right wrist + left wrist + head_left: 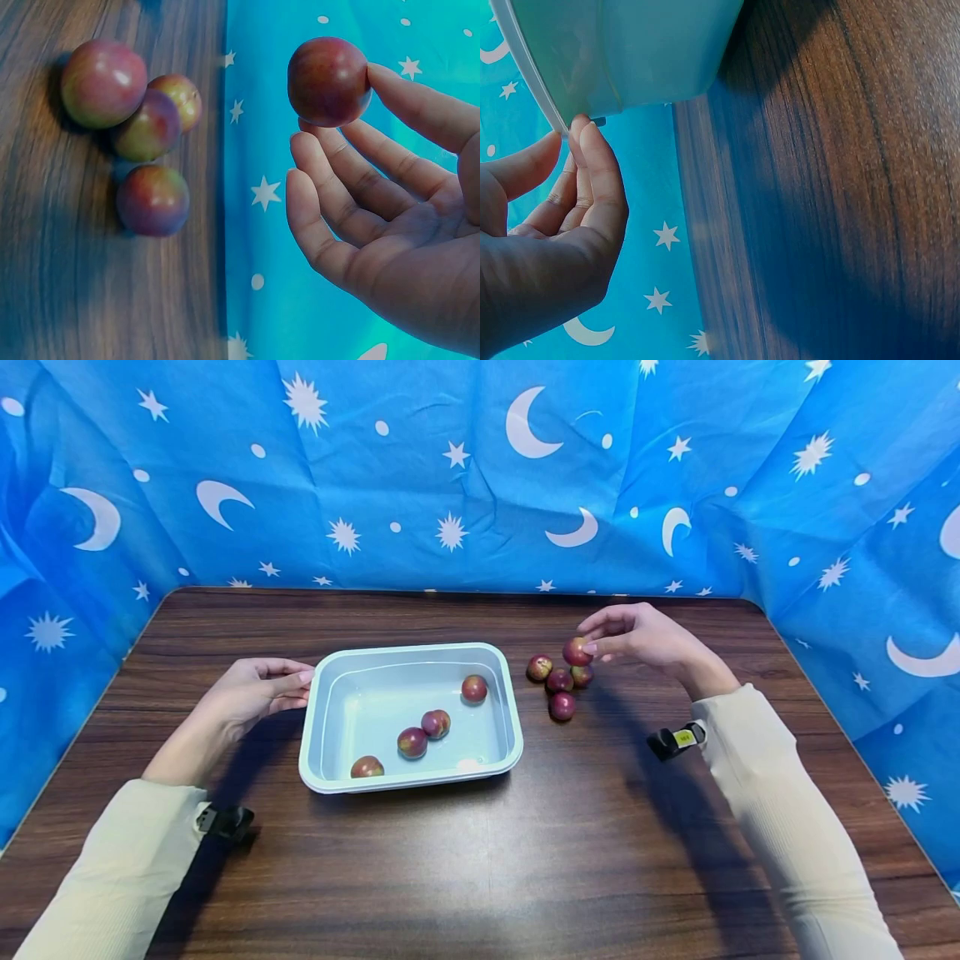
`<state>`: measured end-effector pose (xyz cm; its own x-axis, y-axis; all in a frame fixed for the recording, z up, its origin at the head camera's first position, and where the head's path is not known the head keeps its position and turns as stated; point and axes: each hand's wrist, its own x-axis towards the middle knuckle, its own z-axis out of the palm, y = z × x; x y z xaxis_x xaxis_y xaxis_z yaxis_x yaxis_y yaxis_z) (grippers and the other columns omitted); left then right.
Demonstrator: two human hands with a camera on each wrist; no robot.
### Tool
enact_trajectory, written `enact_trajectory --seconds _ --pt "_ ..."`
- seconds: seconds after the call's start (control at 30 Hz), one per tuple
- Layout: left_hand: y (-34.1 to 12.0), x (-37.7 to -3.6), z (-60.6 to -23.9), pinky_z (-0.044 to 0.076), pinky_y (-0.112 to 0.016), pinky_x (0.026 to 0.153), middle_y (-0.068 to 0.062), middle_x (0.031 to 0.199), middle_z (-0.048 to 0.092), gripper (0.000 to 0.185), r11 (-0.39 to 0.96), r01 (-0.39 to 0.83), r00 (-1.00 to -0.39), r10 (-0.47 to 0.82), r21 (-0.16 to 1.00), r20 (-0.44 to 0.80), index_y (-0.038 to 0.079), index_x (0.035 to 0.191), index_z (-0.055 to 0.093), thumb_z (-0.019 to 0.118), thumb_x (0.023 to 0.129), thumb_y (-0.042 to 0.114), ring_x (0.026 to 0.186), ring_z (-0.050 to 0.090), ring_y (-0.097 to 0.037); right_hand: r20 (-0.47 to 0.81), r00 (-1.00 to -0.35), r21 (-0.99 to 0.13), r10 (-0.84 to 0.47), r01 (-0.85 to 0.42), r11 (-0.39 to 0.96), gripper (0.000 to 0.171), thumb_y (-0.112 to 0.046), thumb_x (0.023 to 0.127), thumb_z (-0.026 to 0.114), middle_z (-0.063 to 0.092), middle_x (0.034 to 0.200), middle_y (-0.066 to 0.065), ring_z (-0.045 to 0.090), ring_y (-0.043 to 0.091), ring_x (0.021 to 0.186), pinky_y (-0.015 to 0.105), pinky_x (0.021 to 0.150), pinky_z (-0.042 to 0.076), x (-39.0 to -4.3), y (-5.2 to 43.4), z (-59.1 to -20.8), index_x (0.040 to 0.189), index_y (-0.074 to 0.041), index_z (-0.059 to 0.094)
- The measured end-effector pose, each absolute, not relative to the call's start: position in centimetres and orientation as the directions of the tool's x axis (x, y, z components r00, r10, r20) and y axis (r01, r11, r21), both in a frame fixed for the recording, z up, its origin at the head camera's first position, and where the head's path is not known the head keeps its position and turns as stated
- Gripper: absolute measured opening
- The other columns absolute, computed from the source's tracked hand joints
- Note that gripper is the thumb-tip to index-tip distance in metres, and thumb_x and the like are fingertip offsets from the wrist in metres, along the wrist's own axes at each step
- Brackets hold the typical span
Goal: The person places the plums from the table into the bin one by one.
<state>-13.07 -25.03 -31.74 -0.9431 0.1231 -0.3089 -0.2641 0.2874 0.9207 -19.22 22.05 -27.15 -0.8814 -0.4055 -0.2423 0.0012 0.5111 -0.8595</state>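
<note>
Reddish purple, one round fruit [576, 652] is in the fingers of the right hand [641, 639], to the right of the pale plastic container [382, 693] and about level with its far right corner in the head view. The grip is small and precise: the thumb presses from one side, a fingertip from the other, and the gap between them is only as wide as the fruit; the remaining fingers are loosely bent and carry nothing. Seen from the fruit, the container lies leftward and slightly toward the person, and its long axis runs from left to right, so its short right side is the nearest one. The fruit itself is round, without a clear long axis. Four loose fruits [562, 707] sit together on the wooden table [487, 877], just beside and below the held one, and one of them is between it and the container. Inside the container rest four more fruits [412, 742]. At the opposite short side, the left hand [247, 693] pinches the rim between thumb and fingers, well apart from the held fruit. Behind everything hangs a blue curtain [480, 568].
</note>
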Motion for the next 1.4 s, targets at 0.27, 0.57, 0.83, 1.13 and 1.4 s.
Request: enact_trajectory --seconds 0.27,0.57,0.83,1.13,1.4 --pt "-25.0 -13.1 -31.7 0.054 -0.027 0.076 0.006 0.081 0.062 0.037 0.292 -0.268 -0.942 0.119 0.918 -0.313 -0.018 0.121 0.04 0.048 0.095 0.007 0.074 0.062 -0.006 -0.218 -0.87 -0.847 -0.442 -0.057 0.529 0.035 -0.015 0.085 0.066 0.062 0.101 0.012 0.059 0.027 0.087 0.03 0.072 0.054 -19.6 20.7 -26.5 0.116 -0.001 0.056" --pt "-25.0 -13.1 -31.7 0.054 -0.027 0.076 0.006 0.081 0.062 0.037 0.289 -0.264 -0.943 0.122 0.92 -0.309 -0.018 0.121 0.04 0.048 0.095 0.006 0.074 0.062 -0.006 -0.187 -0.853 -0.836 -0.488 -0.122 0.534 0.035 -0.017 0.086 0.065 0.064 0.1 0.01 0.058 0.027 0.092 0.031 0.076 0.053 -20.1 19.2 -25.6 0.115 0.0 0.057" --pt "-24.9 -13.0 -31.6 0.054 -0.026 0.075 0.007 0.081 0.062 0.037 0.274 -0.269 -0.943 0.121 0.923 -0.31 -0.019 0.121 0.039 0.048 0.095 0.006 0.073 0.062 -0.006 -0.186 -0.834 -0.846 -0.519 -0.133 0.516 0.032 -0.015 0.086 0.064 0.064 0.101 0.01 0.059 0.027 0.091 0.032 0.077 0.053 -20.1 17.6 -24.8 0.115 -0.002 0.058" --pt "-24.9 -13.1 -31.6 0.055 -0.026 0.074 0.006 0.08 0.063 0.036 0.259 -0.276 -0.942 0.119 0.926 -0.314 -0.018 0.12 0.04 0.049 0.094 0.006 0.072 0.062 -0.006 -0.167 -0.811 -0.825 -0.56 -0.196 0.53 0.029 -0.016 0.088 0.063 0.064 0.102 0.008 0.058 0.027 0.094 0.038 0.08 0.052 -20.0 15.9 -23.8 0.114 -0.006 0.059" --pt "-25.0 -13.1 -31.7 0.055 -0.027 0.075 0.006 0.08 0.063 0.037 0.27 -0.273 -0.943 0.117 0.923 -0.313 -0.019 0.121 0.039 0.049 0.094 0.006 0.072 0.062 -0.006 -0.149 -0.795 -0.815 -0.589 -0.238 0.528 0.027 -0.016 0.087 0.063 0.064 0.099 0.008 0.059 0.022 0.092 0.041 0.082 0.051 -19.8 14.4 -23.6 0.113 -0.006 0.059"
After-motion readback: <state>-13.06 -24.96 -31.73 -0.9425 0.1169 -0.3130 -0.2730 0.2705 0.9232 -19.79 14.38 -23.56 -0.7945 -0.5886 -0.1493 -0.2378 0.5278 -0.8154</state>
